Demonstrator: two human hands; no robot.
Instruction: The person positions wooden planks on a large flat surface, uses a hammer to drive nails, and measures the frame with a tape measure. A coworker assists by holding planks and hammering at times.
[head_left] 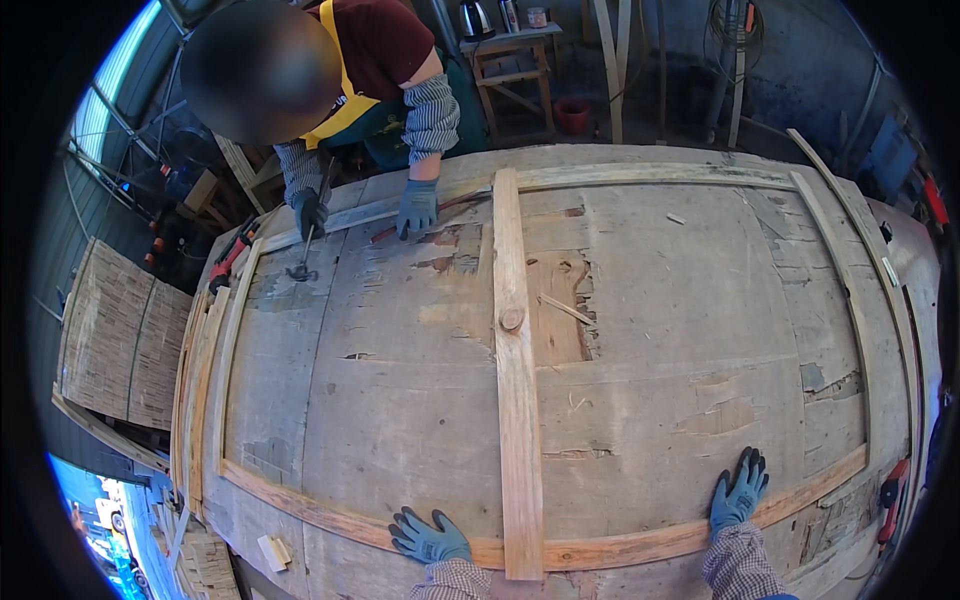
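My left hand (430,537), in a blue-grey work glove, lies with fingers spread on the near wooden rail (620,548), left of the middle slat. Farther right, my right hand (738,490), gloved alike, rests open across the same rail, its fingers reaching onto the worn plywood tabletop (680,300). Neither hand holds anything. A knotted middle slat (512,400) runs from the near rail to the far rail (660,174), its near end lying over the near rail. Side rails (237,360) (840,290) complete a rectangular wooden frame.
Across the table a person leans in, one gloved hand (310,213) on a hammer (300,268), the other (418,208) by the far rail. Red power tools (232,258) (892,495) lie at both sides. Wood scraps (274,552) and loose strips (205,400) lie around.
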